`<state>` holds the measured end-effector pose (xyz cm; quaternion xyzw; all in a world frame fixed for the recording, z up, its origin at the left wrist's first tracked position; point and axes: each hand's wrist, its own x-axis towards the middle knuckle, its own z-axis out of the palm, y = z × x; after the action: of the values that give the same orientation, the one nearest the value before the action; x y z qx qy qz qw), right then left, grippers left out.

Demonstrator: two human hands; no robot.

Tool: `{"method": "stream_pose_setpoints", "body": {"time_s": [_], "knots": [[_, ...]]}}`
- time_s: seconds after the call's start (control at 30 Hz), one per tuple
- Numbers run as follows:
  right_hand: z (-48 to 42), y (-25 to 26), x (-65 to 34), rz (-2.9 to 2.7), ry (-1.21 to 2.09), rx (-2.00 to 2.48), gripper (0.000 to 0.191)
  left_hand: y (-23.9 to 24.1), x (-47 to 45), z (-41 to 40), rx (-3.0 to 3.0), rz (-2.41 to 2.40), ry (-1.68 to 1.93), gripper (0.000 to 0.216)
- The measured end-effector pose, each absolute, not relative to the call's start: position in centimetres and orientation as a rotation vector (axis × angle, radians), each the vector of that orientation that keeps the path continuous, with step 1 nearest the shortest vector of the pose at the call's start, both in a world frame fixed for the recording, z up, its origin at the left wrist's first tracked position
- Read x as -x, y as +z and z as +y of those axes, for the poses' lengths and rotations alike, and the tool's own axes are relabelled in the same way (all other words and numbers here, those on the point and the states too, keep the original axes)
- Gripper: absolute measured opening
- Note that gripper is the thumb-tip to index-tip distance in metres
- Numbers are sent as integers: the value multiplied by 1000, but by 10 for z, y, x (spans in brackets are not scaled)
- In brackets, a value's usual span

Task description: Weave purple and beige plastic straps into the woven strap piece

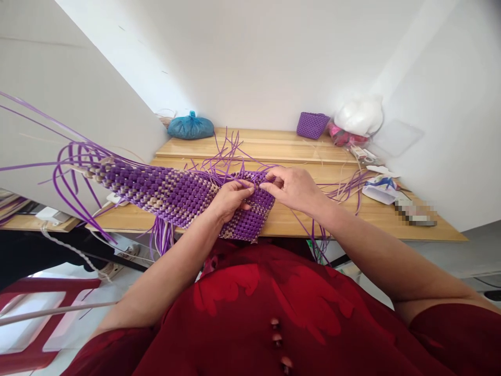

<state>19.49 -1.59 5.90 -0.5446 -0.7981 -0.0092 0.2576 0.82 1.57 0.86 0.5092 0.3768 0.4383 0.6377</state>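
Observation:
A long woven piece (188, 194) of purple and beige plastic strips lies across the table's front part, its left end raised and trailing loose strips. My left hand (230, 201) is over its right part, thumb and forefinger closed on a purple strip at the upper edge. Just to the right, my right hand (295, 189) pinches a purple strip by the same edge, close to the left fingertips. Exactly how the strips pass between the fingers is too small to tell. Loose purple strips (229, 151) stick up behind the weave, and others hang below it.
On the wooden table (270, 141) stand a blue plastic bag (190, 127), a small purple woven basket (312, 125) and a white bag (359, 116). At right are a white packet (379, 189) and a blurred flat object (415, 211). A red stool (47, 286) is at lower left.

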Motion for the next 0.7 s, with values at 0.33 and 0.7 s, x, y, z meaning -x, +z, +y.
{"method": "stream_pose_setpoints", "body": {"time_s": [0.33,0.7], "knots": [[-17,89,-190,-2097,-524,1483,18,7,-13,15,-1209,846,1006,37],[-28,57,-190,-2381,-460,1247,22,9,-19,11,-1045,851,1040,37]]}}
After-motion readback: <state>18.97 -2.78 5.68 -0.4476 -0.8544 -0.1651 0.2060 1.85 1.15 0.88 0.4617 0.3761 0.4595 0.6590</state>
